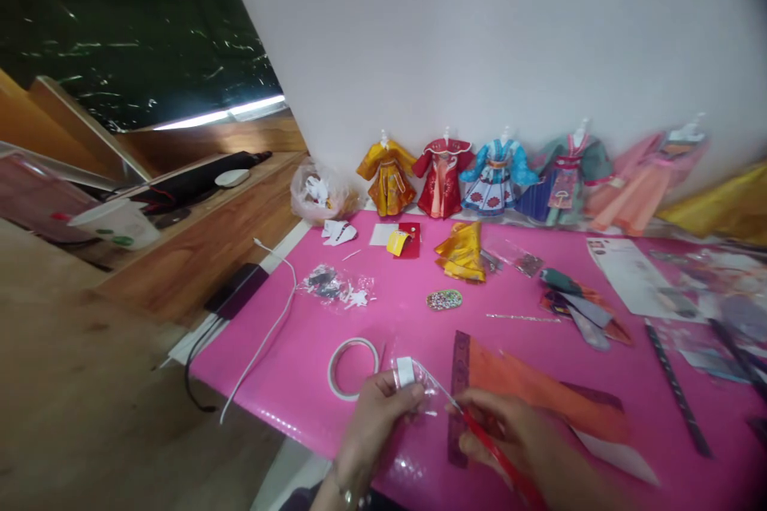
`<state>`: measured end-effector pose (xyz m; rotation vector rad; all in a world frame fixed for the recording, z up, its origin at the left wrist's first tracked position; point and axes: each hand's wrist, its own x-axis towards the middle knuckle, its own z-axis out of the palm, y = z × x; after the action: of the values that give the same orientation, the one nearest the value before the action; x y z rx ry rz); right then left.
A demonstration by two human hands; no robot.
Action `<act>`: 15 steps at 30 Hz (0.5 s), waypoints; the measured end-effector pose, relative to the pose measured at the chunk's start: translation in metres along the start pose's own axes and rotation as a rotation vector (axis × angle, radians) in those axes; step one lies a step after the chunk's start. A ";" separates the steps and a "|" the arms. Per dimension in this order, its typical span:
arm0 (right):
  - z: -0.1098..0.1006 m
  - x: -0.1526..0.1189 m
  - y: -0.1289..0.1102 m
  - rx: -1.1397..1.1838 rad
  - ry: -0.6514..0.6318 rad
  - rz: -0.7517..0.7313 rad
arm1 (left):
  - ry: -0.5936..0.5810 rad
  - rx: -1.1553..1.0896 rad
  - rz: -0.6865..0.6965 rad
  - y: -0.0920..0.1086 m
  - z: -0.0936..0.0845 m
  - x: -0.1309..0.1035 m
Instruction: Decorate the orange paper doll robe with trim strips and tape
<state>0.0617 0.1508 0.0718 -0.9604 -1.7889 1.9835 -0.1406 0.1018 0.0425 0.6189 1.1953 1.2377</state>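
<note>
Pink table (413, 319), red scissors (494, 447) gripped.

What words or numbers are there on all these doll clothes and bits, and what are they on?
None is clear enough to read.
White sheet on the right: faint print, too blurred.
Yellow piece on the red card: tiny marks, too small.
White piece by the plastic bag: dark marks, maybe not letters.
White patch at the left hand: nothing readable.
</note>
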 end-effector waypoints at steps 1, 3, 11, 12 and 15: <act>0.001 0.002 -0.002 0.001 -0.010 0.021 | 0.003 -0.011 -0.003 0.000 -0.003 0.001; 0.004 0.006 -0.003 0.038 -0.039 0.055 | 0.010 -0.030 -0.001 0.000 -0.007 0.002; 0.006 0.016 0.006 0.168 -0.114 0.013 | 0.029 -0.029 0.021 0.003 -0.010 -0.003; 0.005 0.015 0.005 0.130 -0.122 0.012 | 0.036 -0.028 0.025 0.003 -0.010 -0.003; 0.004 0.014 0.005 0.135 -0.160 0.025 | 0.056 -0.023 0.032 0.003 -0.010 -0.002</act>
<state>0.0497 0.1556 0.0631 -0.8070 -1.7032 2.2207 -0.1504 0.0983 0.0428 0.5912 1.2205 1.3013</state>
